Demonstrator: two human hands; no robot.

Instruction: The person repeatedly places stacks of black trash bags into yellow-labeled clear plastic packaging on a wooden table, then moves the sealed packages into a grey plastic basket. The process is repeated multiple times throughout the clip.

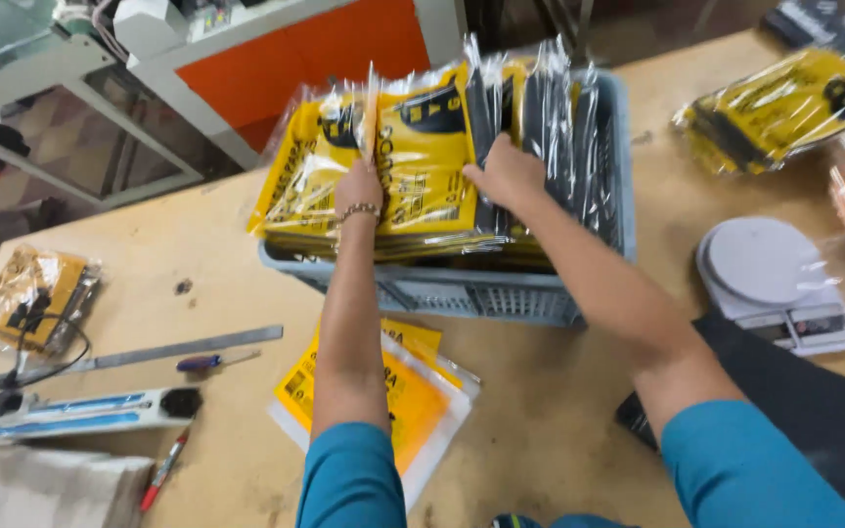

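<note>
A grey plastic crate [501, 293] stands on the wooden table, filled with upright yellow-and-black packets in clear plastic bags [427, 156]. My left hand [359, 186], with a beaded bracelet at the wrist, grips the top edge of packets at the crate's left side. My right hand [506, 174] presses into the packets near the middle, fingers tucked between them. Both forearms reach forward from teal sleeves. A few flat yellow-and-orange packets [413, 396] lie on the table in front of the crate, under my left arm.
A white kitchen scale [770, 274] sits right of the crate, with a dark cloth [814, 401] below it. More yellow packets [784, 108] lie far right, another pack [26, 293] far left. A metal ruler [149, 352], screwdriver [209, 362], white sealing tool [90, 411] and red pen [163, 469] lie left.
</note>
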